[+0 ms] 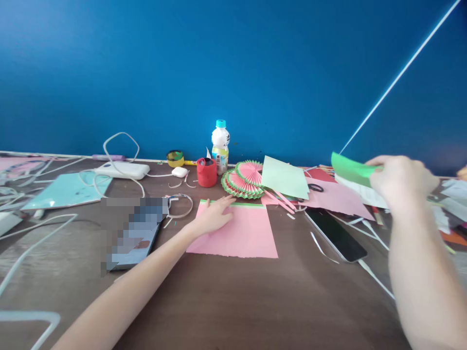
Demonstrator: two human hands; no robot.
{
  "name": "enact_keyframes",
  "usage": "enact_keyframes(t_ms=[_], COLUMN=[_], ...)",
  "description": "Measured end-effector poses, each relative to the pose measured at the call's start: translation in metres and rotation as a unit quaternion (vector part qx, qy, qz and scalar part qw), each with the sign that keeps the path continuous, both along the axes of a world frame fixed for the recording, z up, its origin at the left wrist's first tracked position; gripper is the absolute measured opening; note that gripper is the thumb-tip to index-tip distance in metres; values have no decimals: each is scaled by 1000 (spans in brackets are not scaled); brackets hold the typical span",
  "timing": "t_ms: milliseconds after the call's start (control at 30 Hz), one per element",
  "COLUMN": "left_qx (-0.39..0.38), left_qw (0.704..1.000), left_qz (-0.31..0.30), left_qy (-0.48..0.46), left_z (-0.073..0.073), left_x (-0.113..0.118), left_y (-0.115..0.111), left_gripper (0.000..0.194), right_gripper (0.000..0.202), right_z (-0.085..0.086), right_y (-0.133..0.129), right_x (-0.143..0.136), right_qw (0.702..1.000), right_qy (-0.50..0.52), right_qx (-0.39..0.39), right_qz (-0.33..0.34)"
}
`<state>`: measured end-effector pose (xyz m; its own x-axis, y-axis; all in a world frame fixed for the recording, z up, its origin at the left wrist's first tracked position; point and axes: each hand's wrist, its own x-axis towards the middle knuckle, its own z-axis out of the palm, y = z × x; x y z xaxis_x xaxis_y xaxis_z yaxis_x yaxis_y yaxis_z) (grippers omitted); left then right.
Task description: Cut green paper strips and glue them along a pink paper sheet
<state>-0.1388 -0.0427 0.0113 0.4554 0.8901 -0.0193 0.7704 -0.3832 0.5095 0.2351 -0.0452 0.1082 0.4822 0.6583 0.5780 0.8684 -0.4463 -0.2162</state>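
Note:
Under my left hand [215, 216] lies a sheet of pink paper [241, 236] with a green strip along its far edge. The fingers are stretched out flat near that edge. Raised at the right, my right hand [396, 177] grips a green sheet of paper [352, 170], which sticks out to the left of the fingers. Pleated pink paper fans [246, 177] with green rims stand just behind the pink sheet. A pale green sheet [286, 177] leans beside them.
A bottle [221, 150] and a red roll of tape [206, 172] stand near the blue wall. Phones lie on both sides, the right one [337, 236] on a cable. Scissors [282, 200], a white power bank [124, 170], a light-blue folder [69, 188] and loose cables surround the work area.

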Motion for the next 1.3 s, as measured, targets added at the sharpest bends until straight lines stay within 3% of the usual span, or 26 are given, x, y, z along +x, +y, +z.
enact_keyframes(t_ms=[33, 100, 200, 267, 333, 367, 500, 633, 733, 800, 867, 967, 1033, 1067, 1167, 1300], left_qx=[-1, 0, -33, -106, -180, -209, -288, -300, -313, -292, -244, -192, -186, -187, -178, -172], left_qw=[999, 992, 966, 934, 889, 864, 777, 745, 746, 755, 770, 784, 785, 785, 785, 777], left_qz=[25, 59, 79, 79, 77, 76, 70, 93, 57, 64, 109, 150, 149, 148, 148, 154], left_qy=[-41, -114, -242, -332, -414, -452, -555, -588, -585, -584, -579, -570, -572, -572, -574, -586], left_z=[7, 23, 46, 57, 61, 61, 50, 40, 35, 33, 32, 31, 30, 29, 28, 31], left_x=[0, 1, 6, 11, 17, 20, 29, 32, 31, 29, 25, 17, 10, 6, -3, -8], left_y=[1, 1, 4, 9, 15, 18, 26, 28, 29, 31, 33, 37, 40, 42, 46, 47], left_gripper=[44, 33, 32, 48, 65, 70, 63, 47, 44, 43, 42, 42, 43, 44, 48, 55], right_gripper=[30, 27, 21, 21, 23, 23, 26, 28, 28, 28, 26, 24, 30, 36, 44, 44], right_z=[7, 16, 18, 12, 5, 1, -9, -12, -13, -14, -17, -26, -34, -39, -51, -58], right_y=[-2, -5, -5, -2, 3, 4, 8, 8, 9, 13, 20, 33, 42, 45, 50, 52], right_x=[-10, -32, -67, -88, -105, -112, -125, -128, -129, -126, -115, -86, -66, -58, -47, -48], right_qw=[999, 979, 871, 781, 711, 690, 657, 658, 665, 686, 726, 832, 910, 921, 909, 900], right_qy=[28, 111, 298, 426, 502, 523, 551, 551, 547, 525, 483, 364, 223, 173, 151, 147], right_qx=[27, 87, 130, 88, 49, 33, -27, -37, -31, -36, -41, -66, -156, -219, -300, -329], right_qz=[-2, 144, 368, 448, 490, 499, 513, 512, 507, 503, 488, 412, 312, 272, 246, 245])
